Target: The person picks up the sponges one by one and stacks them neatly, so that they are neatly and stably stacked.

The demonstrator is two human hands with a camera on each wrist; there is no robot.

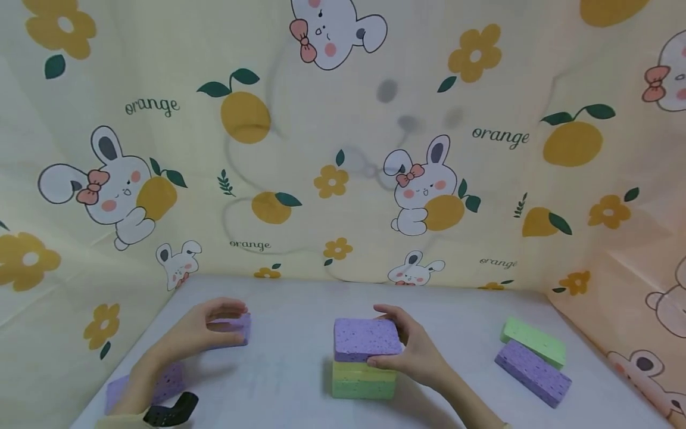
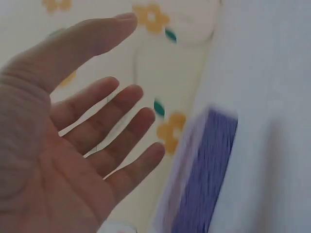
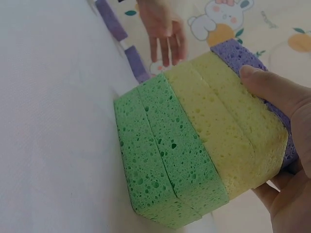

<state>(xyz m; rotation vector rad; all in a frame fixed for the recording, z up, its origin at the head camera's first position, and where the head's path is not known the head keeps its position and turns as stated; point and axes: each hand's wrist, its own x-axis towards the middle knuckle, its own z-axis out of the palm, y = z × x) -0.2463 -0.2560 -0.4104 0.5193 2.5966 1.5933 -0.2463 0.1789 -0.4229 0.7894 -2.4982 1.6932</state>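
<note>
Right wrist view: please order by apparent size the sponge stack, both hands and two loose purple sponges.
1. Sponge stack
2. Right hand
3. Left hand
4. Loose purple sponges: too alike to rank

Blk strap [image 1: 170,414], pale yel cuff [image 1: 119,422]

You have soft light casting faint, fuzzy shadows [image 1: 387,91] on the far backdrop [image 1: 332,113]. Your left wrist view smears the purple sponge [image 2: 206,165]; your right one is crisper.
</note>
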